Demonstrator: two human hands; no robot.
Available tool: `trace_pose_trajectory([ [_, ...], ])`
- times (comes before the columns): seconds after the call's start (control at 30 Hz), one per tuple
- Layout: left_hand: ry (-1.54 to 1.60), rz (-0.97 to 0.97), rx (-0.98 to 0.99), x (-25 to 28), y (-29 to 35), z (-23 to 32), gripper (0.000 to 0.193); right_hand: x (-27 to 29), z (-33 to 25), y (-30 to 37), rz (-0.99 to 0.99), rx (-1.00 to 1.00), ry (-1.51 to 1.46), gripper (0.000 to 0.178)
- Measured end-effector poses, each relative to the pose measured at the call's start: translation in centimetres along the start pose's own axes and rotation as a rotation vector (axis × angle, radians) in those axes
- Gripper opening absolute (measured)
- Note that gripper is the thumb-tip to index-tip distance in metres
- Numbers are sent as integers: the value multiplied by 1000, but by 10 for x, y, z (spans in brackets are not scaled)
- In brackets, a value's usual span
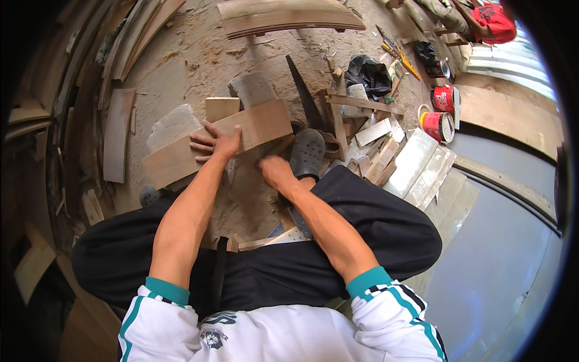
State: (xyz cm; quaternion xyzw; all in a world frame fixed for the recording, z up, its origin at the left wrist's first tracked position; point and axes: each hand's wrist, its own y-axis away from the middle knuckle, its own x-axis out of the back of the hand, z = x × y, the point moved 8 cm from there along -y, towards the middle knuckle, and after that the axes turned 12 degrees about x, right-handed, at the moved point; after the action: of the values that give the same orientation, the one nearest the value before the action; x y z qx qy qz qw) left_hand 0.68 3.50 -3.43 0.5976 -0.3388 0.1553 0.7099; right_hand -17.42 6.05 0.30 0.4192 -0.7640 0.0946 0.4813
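A long flat wooden board (268,123) lies at a slant in front of me, its right end farther away. My left hand (217,143) rests on it with fingers spread across its surface. Just below the board's near edge is my right hand (277,172), closed like a fist; whatever it may hold is hidden. Beside it is my foot in a grey clog (306,154). A handsaw (306,93) lies beyond the clog, its dark blade pointing away. Behind the board are a small wooden block (222,108), a grey block (253,89) and a pale slab (174,128).
Stacked planks (84,78) line the left side. Wood offcuts (383,160), a black plastic bag (368,77) and red cans (437,125) crowd the right. More boards (289,15) lie at the far side. A person in red (494,24) is at the far right.
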Motion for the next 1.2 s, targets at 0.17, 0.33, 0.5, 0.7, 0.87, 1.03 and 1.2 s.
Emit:
trace_pose_trajectory([
  [0.17,-29,23,14,4,-2,-1,119,-44,2,53,-234,-300,-169,20],
  [0.33,49,8,-68,10,4,-3,124,-43,8,28,-23,-371,-244,22],
  [0.5,-271,252,-471,22,28,-19,134,-74,22,25,-235,-364,-168,25],
  [0.7,-640,397,-891,54,33,-20,133,-63,16,18,-225,-380,-179,24],
  [0.87,-587,339,-982,72,42,-14,121,-58,26,15,-226,-391,-219,25],
  [1.03,-592,350,-1137,82,71,-36,114,-59,27,12,-220,-395,-202,25],
  [1.2,-605,312,-1200,83,81,-69,111,-56,29,11,-227,-392,-188,25],
])
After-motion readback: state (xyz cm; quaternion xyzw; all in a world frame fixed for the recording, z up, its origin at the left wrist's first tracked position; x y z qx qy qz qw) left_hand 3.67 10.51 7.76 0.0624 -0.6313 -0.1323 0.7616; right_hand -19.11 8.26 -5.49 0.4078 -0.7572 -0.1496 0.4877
